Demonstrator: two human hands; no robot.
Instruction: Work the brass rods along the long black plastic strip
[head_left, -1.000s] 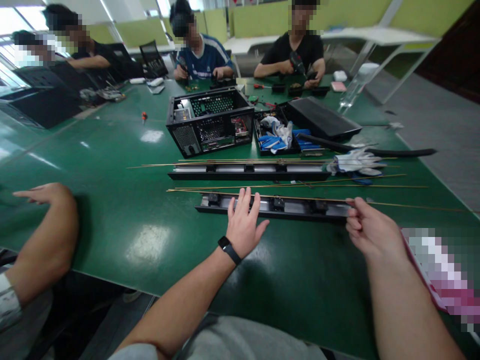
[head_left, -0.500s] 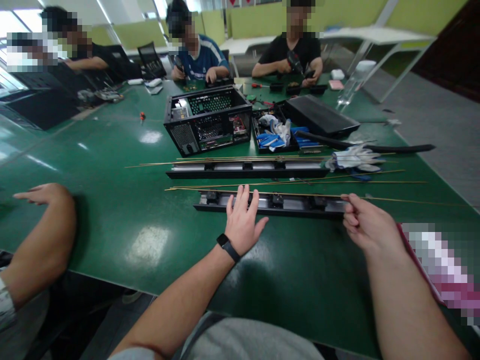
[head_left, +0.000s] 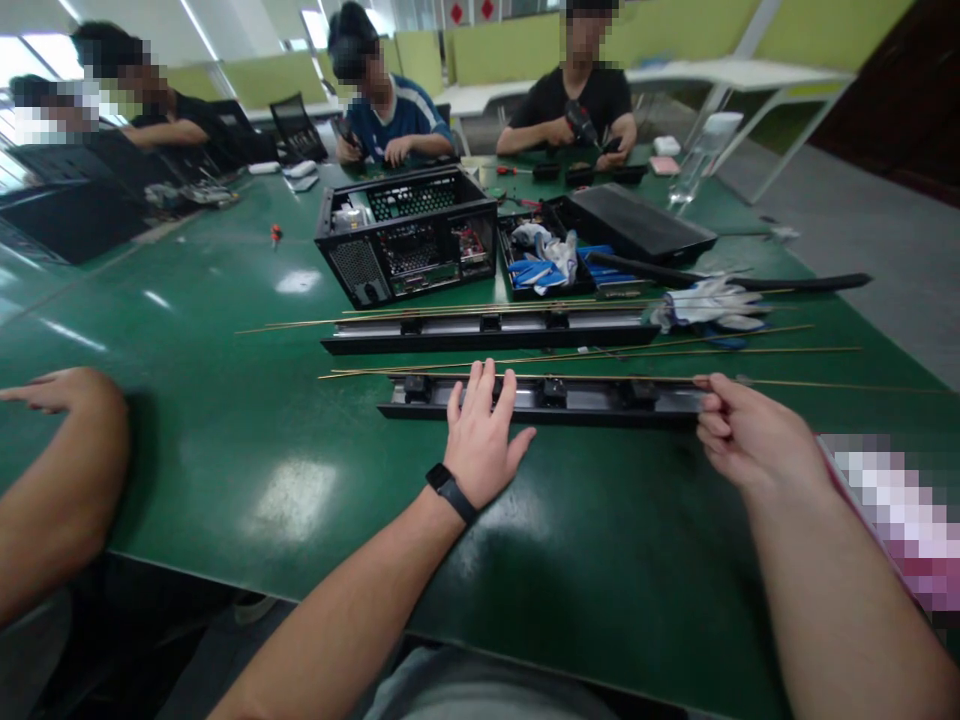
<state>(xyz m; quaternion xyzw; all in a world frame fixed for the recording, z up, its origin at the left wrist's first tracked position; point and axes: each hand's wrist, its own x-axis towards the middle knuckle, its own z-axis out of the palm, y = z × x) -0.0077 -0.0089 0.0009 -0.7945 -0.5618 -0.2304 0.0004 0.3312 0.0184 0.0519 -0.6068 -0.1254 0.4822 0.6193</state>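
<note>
A long black channel-shaped rail (head_left: 592,412) with a silvery inner face and several black blocks lies across the green table in front of me. My left hand (head_left: 482,430), fingers spread and palm down, rests over the rail left of its middle, covering part of it. At the rail's right end my right hand (head_left: 739,425) is closed in a pinch on a thin brass-coloured rod (head_left: 630,378), which runs along the rail's far edge. Just beyond lie more thin rods (head_left: 780,351) and a second, similar rail (head_left: 480,342).
Behind the rails stand an open black computer case (head_left: 409,245), a tray with blue-and-white gloves (head_left: 547,262) and a flat black panel (head_left: 637,228). A white glove (head_left: 709,305) lies at the second rail's right end. A neighbour's arm (head_left: 67,470) rests at left; co-workers sit opposite.
My right hand has slid slightly right relative to the rail, still pinching the rod. My left hand stays spread on the rail. The neighbour's arm appears further left as the view shifts.
</note>
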